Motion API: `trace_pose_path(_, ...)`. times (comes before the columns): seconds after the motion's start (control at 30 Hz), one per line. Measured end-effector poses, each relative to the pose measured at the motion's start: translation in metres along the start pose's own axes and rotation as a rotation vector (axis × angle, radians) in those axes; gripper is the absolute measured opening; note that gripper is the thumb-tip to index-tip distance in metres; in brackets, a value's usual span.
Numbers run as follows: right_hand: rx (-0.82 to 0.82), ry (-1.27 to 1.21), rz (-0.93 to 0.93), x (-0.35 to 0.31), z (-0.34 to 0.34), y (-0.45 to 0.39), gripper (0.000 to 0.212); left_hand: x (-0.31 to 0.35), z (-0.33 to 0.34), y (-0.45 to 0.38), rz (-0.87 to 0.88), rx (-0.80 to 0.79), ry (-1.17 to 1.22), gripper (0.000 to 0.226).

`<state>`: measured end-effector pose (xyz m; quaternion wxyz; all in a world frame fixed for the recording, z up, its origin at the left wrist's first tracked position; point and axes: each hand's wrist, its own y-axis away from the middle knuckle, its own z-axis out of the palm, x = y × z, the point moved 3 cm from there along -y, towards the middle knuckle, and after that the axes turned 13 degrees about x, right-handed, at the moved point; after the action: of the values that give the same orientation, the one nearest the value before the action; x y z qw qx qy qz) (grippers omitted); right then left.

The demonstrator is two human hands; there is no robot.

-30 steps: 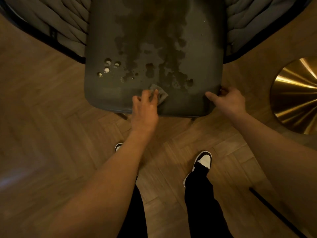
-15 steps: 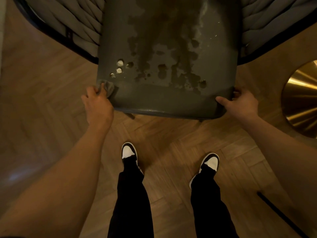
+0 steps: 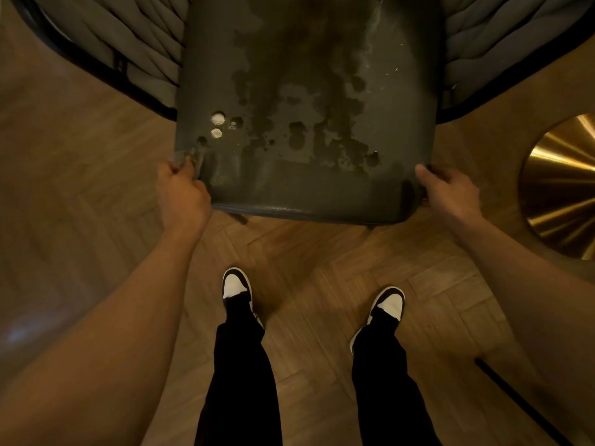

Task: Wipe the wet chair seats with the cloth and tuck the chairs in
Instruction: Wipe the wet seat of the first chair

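The cloth (image 3: 185, 157) had been swept from the middle of the seat's (image 3: 309, 130) front edge to its front left corner, where it was bunched in the closed left hand (image 3: 182, 191) gripping that corner. The front right corner was gripped by the right hand (image 3: 449, 189). Wet patches remained mid-seat, so wiping was judged unfinished. The seat's long axis ran away from the shoes (image 3: 236, 284), its front edge facing them.
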<state>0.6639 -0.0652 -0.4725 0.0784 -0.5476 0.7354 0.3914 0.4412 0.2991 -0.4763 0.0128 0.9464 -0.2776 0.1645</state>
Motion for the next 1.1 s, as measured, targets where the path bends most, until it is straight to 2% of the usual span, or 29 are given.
trace_pose_path(0.07, -0.019, -0.03, 0.017, 0.008, -0.001, -0.007, 0.102, 0.013, 0.005, 0.007, 0.064, -0.011, 0.027, 0.04)
trace_pose_path(0.1, -0.038, -0.044, 0.025, 0.008, -0.002, -0.006, 0.099, 0.021, 0.009, 0.013, 0.092, -0.024, 0.038, 0.039)
trace_pose_path(0.2, -0.065, -0.111, 0.042, 0.0, -0.005, 0.002, 0.055, 0.052, 0.02, 0.031, 0.097, -0.066, 0.081, 0.038)
trace_pose_path(0.27, -0.068, -0.144, 0.037, 0.0, -0.004, 0.002, 0.042, 0.075, 0.027, 0.043, 0.088, -0.099, 0.088, 0.041)
trace_pose_path(0.4, -0.067, -0.195, 0.044, 0.001, -0.005, 0.003, 0.053, 0.119, 0.043, 0.07, 0.14, -0.15, 0.175, 0.043)
trace_pose_path(0.53, -0.065, -0.24, 0.064, 0.003, -0.008, 0.004, 0.049, 0.168, 0.056, 0.101, 0.183, -0.21, 0.234, 0.043)
trace_pose_path(0.6, -0.064, -0.254, 0.084, 0.005, -0.007, 0.002, 0.057, 0.195, 0.062, 0.118, 0.242, -0.232, 0.217, 0.045)
trace_pose_path(0.73, -0.061, -0.22, 0.076, 0.01, -0.006, -0.006, 0.087, 0.241, 0.076, 0.139, 0.311, -0.293, 0.175, 0.049)
trace_pose_path(0.83, -0.036, -0.143, 0.03, 0.016, -0.005, -0.013, 0.12, 0.273, 0.081, 0.153, 0.387, -0.345, 0.173, 0.042)
trace_pose_path(0.87, -0.025, -0.119, 0.025, 0.015, -0.006, -0.012, 0.12, 0.279, 0.082, 0.158, 0.399, -0.375, 0.187, 0.039)
trace_pose_path(0.97, -0.015, -0.067, 0.0, 0.01, -0.005, -0.008, 0.089, 0.282, 0.084, 0.158, 0.324, -0.452, 0.294, 0.031)
trace_pose_path(1.0, -0.015, -0.067, 0.005, 0.012, -0.004, -0.01, 0.085, 0.28, 0.081, 0.157, 0.295, -0.455, 0.345, 0.029)
trace_pose_path(1.1, 0.008, -0.083, 0.025, 0.016, -0.002, -0.014, 0.074, 0.277, 0.074, 0.15, 0.43, -0.457, 0.247, 0.032)
